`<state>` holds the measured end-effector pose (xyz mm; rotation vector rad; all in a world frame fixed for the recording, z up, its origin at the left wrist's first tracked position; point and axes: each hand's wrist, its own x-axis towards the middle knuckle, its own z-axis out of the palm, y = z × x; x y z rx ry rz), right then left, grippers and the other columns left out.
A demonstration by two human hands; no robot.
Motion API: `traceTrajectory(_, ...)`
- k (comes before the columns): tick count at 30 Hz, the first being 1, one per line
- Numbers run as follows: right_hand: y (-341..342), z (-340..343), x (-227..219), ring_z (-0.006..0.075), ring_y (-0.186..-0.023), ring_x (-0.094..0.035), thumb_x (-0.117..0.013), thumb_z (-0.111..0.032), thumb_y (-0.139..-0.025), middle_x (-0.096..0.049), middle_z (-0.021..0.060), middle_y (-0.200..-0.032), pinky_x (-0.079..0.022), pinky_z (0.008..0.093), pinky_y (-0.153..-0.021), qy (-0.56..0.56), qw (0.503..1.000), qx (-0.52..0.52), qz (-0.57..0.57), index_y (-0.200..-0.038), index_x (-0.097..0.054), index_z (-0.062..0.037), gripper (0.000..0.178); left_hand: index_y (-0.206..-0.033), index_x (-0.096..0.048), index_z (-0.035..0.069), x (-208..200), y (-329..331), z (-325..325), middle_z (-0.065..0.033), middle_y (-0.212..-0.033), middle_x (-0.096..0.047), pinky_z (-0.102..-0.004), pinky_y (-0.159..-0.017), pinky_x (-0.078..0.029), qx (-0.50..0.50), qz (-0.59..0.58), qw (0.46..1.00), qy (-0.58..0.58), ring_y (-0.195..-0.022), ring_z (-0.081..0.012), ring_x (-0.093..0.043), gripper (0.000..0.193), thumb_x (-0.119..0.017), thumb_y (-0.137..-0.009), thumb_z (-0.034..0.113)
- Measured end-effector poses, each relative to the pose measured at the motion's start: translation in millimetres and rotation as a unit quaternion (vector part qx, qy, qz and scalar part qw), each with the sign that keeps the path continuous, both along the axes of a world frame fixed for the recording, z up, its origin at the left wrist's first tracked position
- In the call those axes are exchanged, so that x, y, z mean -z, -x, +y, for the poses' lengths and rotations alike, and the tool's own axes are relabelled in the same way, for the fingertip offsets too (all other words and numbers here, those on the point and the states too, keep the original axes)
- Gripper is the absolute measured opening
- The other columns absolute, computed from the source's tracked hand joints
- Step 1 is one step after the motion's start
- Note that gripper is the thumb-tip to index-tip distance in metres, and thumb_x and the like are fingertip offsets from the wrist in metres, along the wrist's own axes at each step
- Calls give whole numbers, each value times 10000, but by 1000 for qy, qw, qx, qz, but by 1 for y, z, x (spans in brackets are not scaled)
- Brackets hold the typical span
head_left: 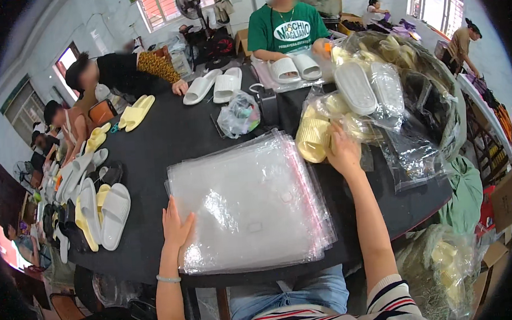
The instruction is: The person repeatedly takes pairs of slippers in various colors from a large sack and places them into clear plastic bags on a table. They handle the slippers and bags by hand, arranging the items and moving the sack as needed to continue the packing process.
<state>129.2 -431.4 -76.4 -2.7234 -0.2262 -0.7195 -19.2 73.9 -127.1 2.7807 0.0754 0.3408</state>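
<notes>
A thick stack of clear plastic bags (241, 207) lies on the black tabletop in front of me, its layered edges showing pinkish strips at the right. My left hand (177, 223) rests at the stack's left edge, open, fingers apart. Beyond the stack's right side, my right hand (343, 149) lies against a bagged pair of pale yellow slippers (314, 135). Its fingers stretch forward over the wrapping and look open; their tips partly blend into the plastic. White slippers in clear bags (355, 88) are piled just past that hand.
Loose slippers (115, 216) crowd the table's left side. A small plastic bag (239, 115) and a black box-like object (266, 104) stand beyond the stack. A co-worker in green (287, 31) handles white slippers (297, 68) opposite; another person (118, 74) leans in from the left.
</notes>
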Motion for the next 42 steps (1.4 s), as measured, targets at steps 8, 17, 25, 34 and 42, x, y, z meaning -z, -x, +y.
traceTrajectory(8,-60,-3,6,396,-1146,-501,-650,-310,-837,-542,186,-1218,-423,469,-952,-6,999,10,30,-1179,-561,-53,437,-1469,-168,-51,-6,4,-4,-244,-1465,-333,-468,-1150,-165,-9,-2,1000,-20,-1377,-333,-312,898,-603,-856,439)
traceTrajectory(17,-60,-46,-40,190,-718,-493,-665,-272,-870,-535,70,-753,-421,368,-631,-97,942,-184,264,-802,-596,-44,247,-1394,-302,-70,-14,7,-3,-260,-1358,-444,-502,-1114,-237,-13,-14,1000,-18,-1296,-367,-403,830,-651,-795,387)
traceTrajectory(25,-43,-124,-66,133,-895,-597,-606,-196,-924,-634,52,-993,-500,278,-771,-535,818,-144,153,-1066,-616,-20,226,-1433,-272,-44,-20,6,-13,-282,-1382,-414,-497,-1130,-214,-4,-24,999,38,-1325,-375,-372,806,-551,-858,447)
traceTrajectory(34,38,69,-120,115,-949,-586,-566,-207,-954,-610,30,-1001,-489,272,-819,-657,621,-311,292,-1097,-573,-51,212,-1475,-317,279,-11,16,0,-297,-1436,-339,-496,-1156,-132,6,17,1000,17,-1379,-374,-297,528,-394,-975,431)
traceTrajectory(42,55,167,-86,61,-836,-588,-518,-76,-952,-571,6,-978,-563,193,-599,-590,637,-322,377,-1007,-577,-85,81,-1468,-341,261,-15,14,-5,-285,-1439,-342,-495,-1157,-130,5,23,1000,16,-1386,-359,-293,520,-393,-978,428)
